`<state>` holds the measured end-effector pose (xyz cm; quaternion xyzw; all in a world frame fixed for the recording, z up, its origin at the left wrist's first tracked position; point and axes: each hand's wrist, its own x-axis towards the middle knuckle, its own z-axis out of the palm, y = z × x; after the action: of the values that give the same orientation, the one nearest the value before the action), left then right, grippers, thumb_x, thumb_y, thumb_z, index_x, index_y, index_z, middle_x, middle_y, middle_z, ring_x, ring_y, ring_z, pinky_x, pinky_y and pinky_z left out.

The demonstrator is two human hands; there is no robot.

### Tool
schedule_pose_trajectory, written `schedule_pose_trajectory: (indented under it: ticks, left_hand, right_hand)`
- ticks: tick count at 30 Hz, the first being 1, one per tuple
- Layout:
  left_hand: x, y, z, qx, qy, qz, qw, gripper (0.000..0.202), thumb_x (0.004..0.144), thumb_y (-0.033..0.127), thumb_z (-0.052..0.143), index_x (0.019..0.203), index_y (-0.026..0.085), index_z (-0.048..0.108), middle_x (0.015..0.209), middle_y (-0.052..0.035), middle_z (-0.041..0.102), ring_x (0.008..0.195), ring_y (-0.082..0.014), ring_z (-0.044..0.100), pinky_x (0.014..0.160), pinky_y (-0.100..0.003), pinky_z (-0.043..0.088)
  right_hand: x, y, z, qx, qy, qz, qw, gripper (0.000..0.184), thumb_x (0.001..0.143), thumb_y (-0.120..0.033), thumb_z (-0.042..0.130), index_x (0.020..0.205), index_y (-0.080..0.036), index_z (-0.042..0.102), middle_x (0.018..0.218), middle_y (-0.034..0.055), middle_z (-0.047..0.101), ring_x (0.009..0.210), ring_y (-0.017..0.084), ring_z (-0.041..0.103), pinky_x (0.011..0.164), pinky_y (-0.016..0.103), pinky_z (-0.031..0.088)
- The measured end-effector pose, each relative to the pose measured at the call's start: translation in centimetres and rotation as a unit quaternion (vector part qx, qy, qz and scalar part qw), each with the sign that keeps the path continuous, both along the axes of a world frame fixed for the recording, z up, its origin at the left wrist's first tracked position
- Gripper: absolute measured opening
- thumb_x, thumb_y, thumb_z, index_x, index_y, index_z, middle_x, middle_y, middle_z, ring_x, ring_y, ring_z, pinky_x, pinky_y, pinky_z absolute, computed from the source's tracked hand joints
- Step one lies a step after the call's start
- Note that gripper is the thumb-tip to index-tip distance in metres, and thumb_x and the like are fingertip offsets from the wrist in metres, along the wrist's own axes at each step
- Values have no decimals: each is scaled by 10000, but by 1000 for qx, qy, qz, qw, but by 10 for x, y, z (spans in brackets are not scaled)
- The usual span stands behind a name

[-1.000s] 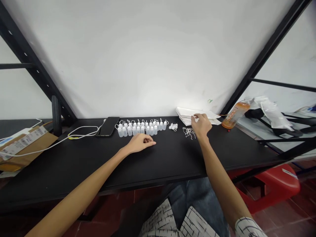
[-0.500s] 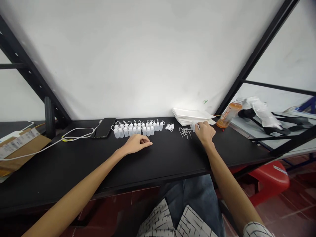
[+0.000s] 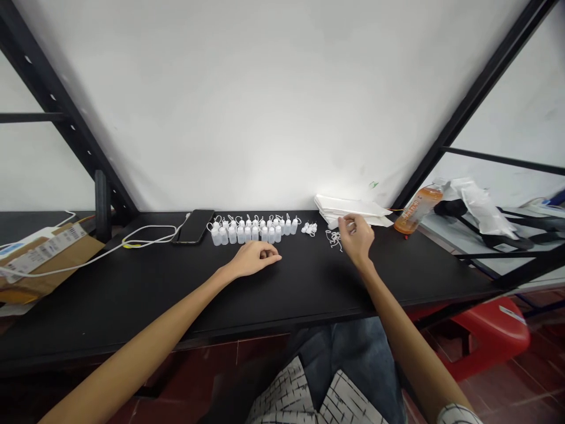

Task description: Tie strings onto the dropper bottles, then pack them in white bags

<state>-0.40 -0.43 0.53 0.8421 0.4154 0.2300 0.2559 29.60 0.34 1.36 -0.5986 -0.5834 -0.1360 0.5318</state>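
Several small white squeeze bottles [image 3: 251, 230] stand in rows at the back of the black table [image 3: 132, 288]. My left hand [image 3: 256, 259] rests on the table just in front of them, fingers curled into a loose fist. My right hand [image 3: 357, 238] hovers over a small heap of white cap loops [image 3: 334, 238], thumb and fingers pinched together near the edge of a white paper stack [image 3: 353, 209]; what they hold is too small to make out. A few loose white caps [image 3: 309, 228] lie between the bottles and the loops.
A black phone [image 3: 194, 225] with a white cable [image 3: 145, 238] lies left of the bottles. A cardboard package [image 3: 39, 259] sits at the far left. An orange drink bottle [image 3: 417, 209] leans at the right. A red stool [image 3: 494, 333] stands below the table's right end.
My right hand drew back from the paper stack toward the loops and closed into a pinch. My left hand stayed put. The view shifted slightly.
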Motion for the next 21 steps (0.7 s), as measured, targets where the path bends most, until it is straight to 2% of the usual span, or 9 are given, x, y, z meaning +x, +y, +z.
schedule_pose_trajectory:
  ticks: [3,7,10,12,15,17,18,19,21]
  left_hand:
    - [6,-2,-4,24,-22,17,999,406,875,495,563,1143,214,682,964,-31,712,674,-144,602,659,-280,454]
    - [10,-4,-7,61,-54,31,996,554,875,504,568,1352,225,532,1151,-56,669,684,-137,601,711,-293,478]
    - [9,-4,-6,56,-50,16,997,428,921,469,503,1236,201,614,973,-39,705,697,-155,602,680,-274,461]
    - [8,-5,-5,28,-45,12,999,381,941,439,469,1172,187,635,828,-21,703,664,-157,603,644,-258,447]
    - [7,-6,-4,1,-50,31,998,386,947,420,455,1224,182,580,778,-5,699,617,-149,602,629,-251,443]
    - [7,-6,-3,-3,-50,34,998,383,953,408,435,1252,194,541,779,5,697,613,-147,601,639,-254,444]
    - [7,-7,-2,-3,-47,31,998,369,953,402,430,1244,201,535,784,8,696,618,-148,599,645,-258,443]
    - [7,-7,-2,-2,-42,29,999,350,951,396,427,1223,206,538,788,9,694,627,-150,597,653,-263,440]
    - [7,-8,-1,2,-28,31,999,310,944,386,425,1163,210,555,794,6,688,658,-161,594,675,-276,434]
  right_hand:
    - [-38,-7,-1,-57,64,176,981,229,869,-408,562,820,-184,580,556,-23,528,504,126,481,535,254,374]
    - [-87,-18,-7,-156,116,351,916,243,862,-427,584,818,-188,583,587,-26,548,450,98,455,465,236,354]
    - [-107,-20,-11,-193,120,407,885,241,851,-422,605,835,-181,596,643,-10,588,453,94,492,462,233,377]
    - [-106,-16,-12,-206,122,420,875,259,864,-437,584,880,-180,606,707,6,623,453,96,511,460,237,391]
    - [-80,-2,-9,-182,85,345,917,293,892,-442,531,994,-184,625,854,44,677,516,119,562,516,260,432]
    - [-51,9,-7,-139,1,182,974,241,869,-359,554,992,-179,657,883,60,690,640,157,605,622,282,448]
    - [-36,14,-6,-139,-43,97,985,214,853,-313,563,974,-178,676,918,75,693,715,182,618,652,291,440]
    - [-21,19,-6,-153,-80,28,985,201,841,-287,571,953,-176,694,976,93,689,778,204,625,656,295,424]
    - [3,26,-8,-198,-135,-38,970,218,827,-279,586,967,-175,718,1026,105,682,841,229,624,639,294,391]
